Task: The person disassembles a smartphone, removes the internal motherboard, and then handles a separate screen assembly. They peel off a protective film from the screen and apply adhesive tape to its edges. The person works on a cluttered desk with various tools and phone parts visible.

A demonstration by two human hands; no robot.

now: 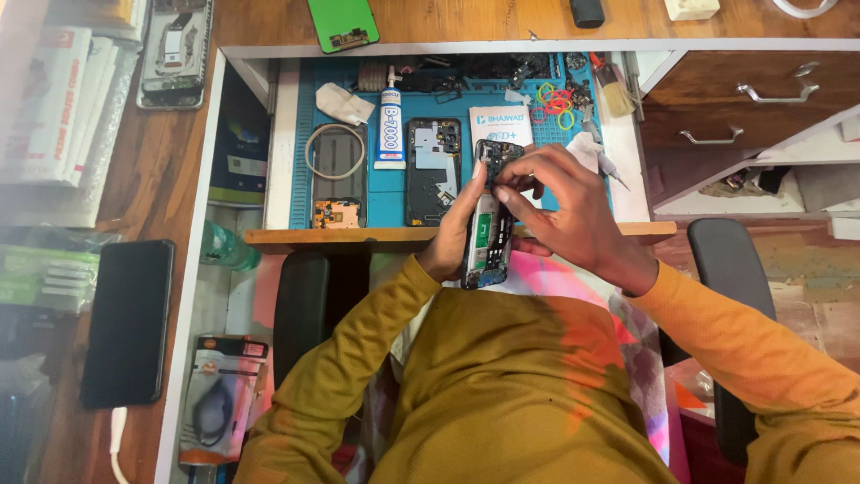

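Both forearms in mustard sleeves angled inward and met at mid-frame. The left hand was cupped, its fingers pointing up. The right hand arched over, fingertips pinched downward.

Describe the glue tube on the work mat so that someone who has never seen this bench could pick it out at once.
Start at the blue mat in the open drawer, beyond the person's hands. On it, the glue tube lies between a phone ringed by a pale cable loop to its left and an opened phone back to its right. It alone is a white tube with a narrow nozzle pointing away from the person.
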